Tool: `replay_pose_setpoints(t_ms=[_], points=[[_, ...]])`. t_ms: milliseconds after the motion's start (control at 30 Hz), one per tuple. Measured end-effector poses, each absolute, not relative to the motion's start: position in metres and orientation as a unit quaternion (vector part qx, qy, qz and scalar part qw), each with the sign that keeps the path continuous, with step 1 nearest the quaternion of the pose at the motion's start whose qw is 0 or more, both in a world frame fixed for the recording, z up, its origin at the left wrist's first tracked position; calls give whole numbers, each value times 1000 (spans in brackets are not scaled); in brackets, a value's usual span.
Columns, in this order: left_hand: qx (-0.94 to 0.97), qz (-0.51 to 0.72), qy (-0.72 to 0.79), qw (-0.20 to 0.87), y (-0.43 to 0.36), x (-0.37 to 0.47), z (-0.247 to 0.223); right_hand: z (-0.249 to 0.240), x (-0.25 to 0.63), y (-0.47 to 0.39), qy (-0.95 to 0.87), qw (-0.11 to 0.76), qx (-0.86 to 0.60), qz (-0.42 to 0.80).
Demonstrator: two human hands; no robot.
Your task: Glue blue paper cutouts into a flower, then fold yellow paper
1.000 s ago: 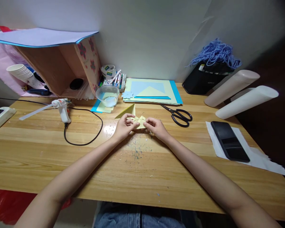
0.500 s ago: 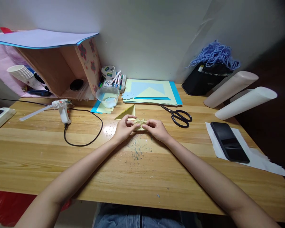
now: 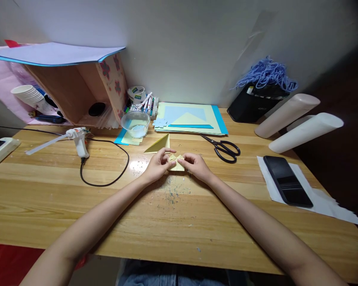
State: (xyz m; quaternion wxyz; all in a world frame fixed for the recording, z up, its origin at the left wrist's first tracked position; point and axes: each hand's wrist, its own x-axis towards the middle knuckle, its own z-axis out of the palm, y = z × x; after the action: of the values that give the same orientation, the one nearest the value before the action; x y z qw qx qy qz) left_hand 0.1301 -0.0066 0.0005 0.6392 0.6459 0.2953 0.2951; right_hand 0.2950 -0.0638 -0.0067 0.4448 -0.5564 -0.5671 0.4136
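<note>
Between my two hands is a small piece of folded pale-yellow paper [image 3: 177, 165], with pointed flaps along its top and a straight lower edge. My left hand [image 3: 158, 163] pinches its left side between thumb and fingers, the index finger stretched over behind the top. My right hand [image 3: 196, 166] grips the right side, its thumb lying on the paper's front. Just behind my left hand stands a yellow folded paper triangle [image 3: 161, 145]. Black-handled scissors [image 3: 225, 149] lie a little beyond my right hand.
At left lie a glue gun [image 3: 78, 141] and its looped cord. A clear plastic bowl [image 3: 135, 124], markers [image 3: 146, 104] and stacked coloured paper [image 3: 219, 119] line the back. A phone [image 3: 287, 180] rests on torn white paper at right, near paper rolls [image 3: 307, 132].
The folded paper has turned so more of its front shows, and its flaps look pressed flatter. My left index finger has stretched out. The whole view has tilted slightly.
</note>
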Motion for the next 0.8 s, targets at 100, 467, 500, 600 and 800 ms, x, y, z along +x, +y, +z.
replay_pose_setpoints(t_ms=[100,467,500,600,800], points=[[654,301,285,633,-7,130,1,-7,295,-64,-568,443,-552,421],[717,317,328,526,-9,130,1,-9,293,-64,-534,487,-548,421],[722,321,334,513,-10,130,1,-10,293,-63,-521,500,-545,425],[741,344,364,448,-8,128,2,-16,298,-59,-474,546,-553,413],[788,390,464,113,19,109,10,-25,309,-50,-404,605,-598,338]])
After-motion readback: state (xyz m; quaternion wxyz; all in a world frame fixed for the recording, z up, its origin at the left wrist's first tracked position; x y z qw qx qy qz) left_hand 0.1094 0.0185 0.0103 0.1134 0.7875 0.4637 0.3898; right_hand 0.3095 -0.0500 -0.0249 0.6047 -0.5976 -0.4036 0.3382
